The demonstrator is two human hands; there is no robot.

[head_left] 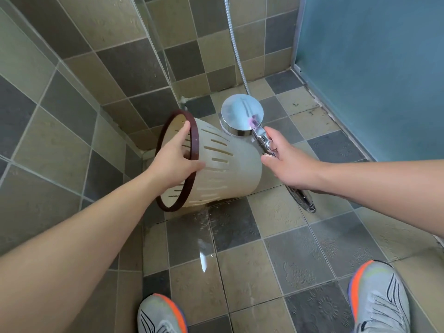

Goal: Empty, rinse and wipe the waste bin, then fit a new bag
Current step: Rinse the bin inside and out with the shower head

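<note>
A white slotted waste bin (228,169) with a dark brown rim is tipped on its side above the tiled floor, its mouth facing left toward the wall. My left hand (175,157) grips the brown rim, fingers inside the mouth and thumb on the outer wall. My right hand (290,162) holds the chrome handle of a round shower head (241,116), which sits just above the bin's base, face down. No spray is visible. The bin looks empty inside.
A metal shower hose (234,44) runs up the corner wall, and another loop (302,200) lies below my right wrist. Water pools on the floor tiles (204,239) below the bin. A blue frosted door panel (372,68) stands right. My two shoes (161,313) are at the bottom.
</note>
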